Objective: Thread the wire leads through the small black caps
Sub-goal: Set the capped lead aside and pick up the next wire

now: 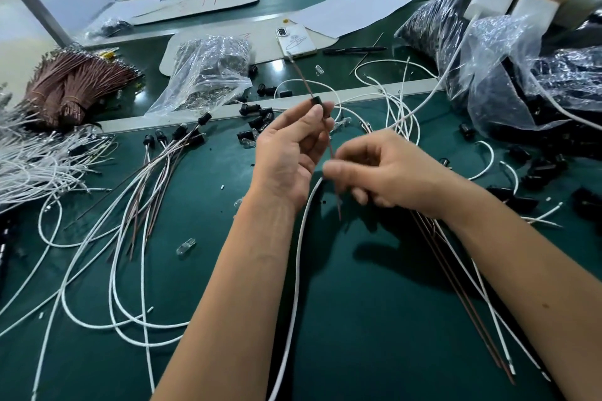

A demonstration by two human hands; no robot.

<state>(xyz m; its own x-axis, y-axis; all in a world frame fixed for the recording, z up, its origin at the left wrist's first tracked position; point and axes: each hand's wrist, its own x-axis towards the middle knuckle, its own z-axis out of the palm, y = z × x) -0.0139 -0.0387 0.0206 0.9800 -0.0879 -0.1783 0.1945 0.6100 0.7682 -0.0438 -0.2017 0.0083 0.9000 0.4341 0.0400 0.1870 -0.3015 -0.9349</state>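
Black cap point(316, 100) pinched by left hand point(290, 153); right hand point(384, 169) pinching brown lead point(329, 143): feed straight, cap steady.

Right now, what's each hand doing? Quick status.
Left hand: pinching a black cap with a brown wire running through it.
Right hand: pinching the same brown wire lower down, beside a white wire.

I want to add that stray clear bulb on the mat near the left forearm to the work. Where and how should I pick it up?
Pinch the clear bulb across its narrow sides, coming straight down from above. It lies flat on the green mat with its long axis slanting, apart from the white wires, so thumb and forefinger can probably close on its flanks without snagging anything.
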